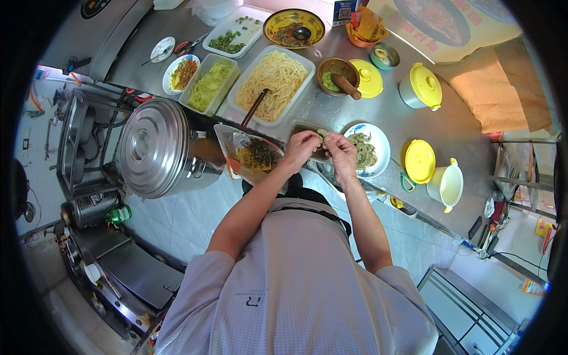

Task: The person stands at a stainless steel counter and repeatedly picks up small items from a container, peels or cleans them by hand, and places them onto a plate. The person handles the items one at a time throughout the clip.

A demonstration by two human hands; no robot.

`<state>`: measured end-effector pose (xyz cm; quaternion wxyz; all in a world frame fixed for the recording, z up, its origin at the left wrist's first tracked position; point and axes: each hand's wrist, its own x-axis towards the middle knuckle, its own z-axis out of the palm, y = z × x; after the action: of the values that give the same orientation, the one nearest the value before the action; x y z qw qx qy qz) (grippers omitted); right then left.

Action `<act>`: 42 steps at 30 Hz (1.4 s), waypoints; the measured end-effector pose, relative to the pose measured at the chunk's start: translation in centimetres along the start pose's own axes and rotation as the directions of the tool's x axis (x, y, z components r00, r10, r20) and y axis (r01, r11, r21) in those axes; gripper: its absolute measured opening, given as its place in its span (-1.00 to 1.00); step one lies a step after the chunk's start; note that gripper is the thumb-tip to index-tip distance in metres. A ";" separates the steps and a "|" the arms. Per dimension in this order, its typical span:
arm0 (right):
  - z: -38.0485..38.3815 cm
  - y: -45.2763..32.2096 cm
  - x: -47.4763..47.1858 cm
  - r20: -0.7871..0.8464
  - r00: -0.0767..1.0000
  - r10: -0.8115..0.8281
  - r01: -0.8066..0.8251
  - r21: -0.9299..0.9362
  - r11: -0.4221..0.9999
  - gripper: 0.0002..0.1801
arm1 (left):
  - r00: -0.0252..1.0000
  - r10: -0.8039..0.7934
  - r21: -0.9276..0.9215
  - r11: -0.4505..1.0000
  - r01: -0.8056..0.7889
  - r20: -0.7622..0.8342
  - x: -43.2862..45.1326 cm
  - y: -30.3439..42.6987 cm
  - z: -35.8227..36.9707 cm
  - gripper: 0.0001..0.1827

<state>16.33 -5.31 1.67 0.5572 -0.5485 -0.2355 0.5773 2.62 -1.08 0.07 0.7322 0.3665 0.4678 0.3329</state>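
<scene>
Both my left hand (302, 148) and my right hand (342, 153) pinch a small greyish raw shrimp (323, 133) between their fingertips. They are above a shallow rectangular tray (298, 128) at the counter's near edge, whose contents my hands mostly hide. Just right of my right hand lies a white plate with a blue pattern (382, 153), holding several grey shrimp (364, 153). Left of my left hand stands a lined waste bin (222, 140) with dark and yellow scraps in it.
Behind my hands stand a tub of noodles (306, 71) with chopsticks (255, 108), a tub of green shreds (213, 84) and a mortar (330, 64) with a wooden pestle (346, 85). Green-handled scissors (407, 181) and a lidless pot (446, 185) are at right; a large lidded steel pot (153, 146) is at left.
</scene>
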 end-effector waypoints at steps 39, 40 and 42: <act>0.0 -2.4 -0.4 0.143 0.963 0.230 -0.250 0.147 0.957 -0.82 | 1.000 0.000 -0.078 0.997 -0.001 -0.012 -0.9 1.5 0.7 -0.83; 0.0 -2.2 -0.4 0.145 0.969 0.201 -0.218 0.112 0.969 -0.81 | 1.000 0.004 -0.075 0.997 -0.003 0.007 -0.8 1.5 0.6 -0.83; 0.0 -2.1 -0.4 0.162 0.976 0.148 -0.153 0.020 0.988 -0.77 | 1.000 0.011 -0.060 0.998 -0.010 0.003 -0.7 1.2 0.4 -0.83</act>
<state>17.00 -5.13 3.66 0.5000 -0.5075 -0.2277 0.6638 2.57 -1.16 1.55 0.7418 0.3472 0.4546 0.3501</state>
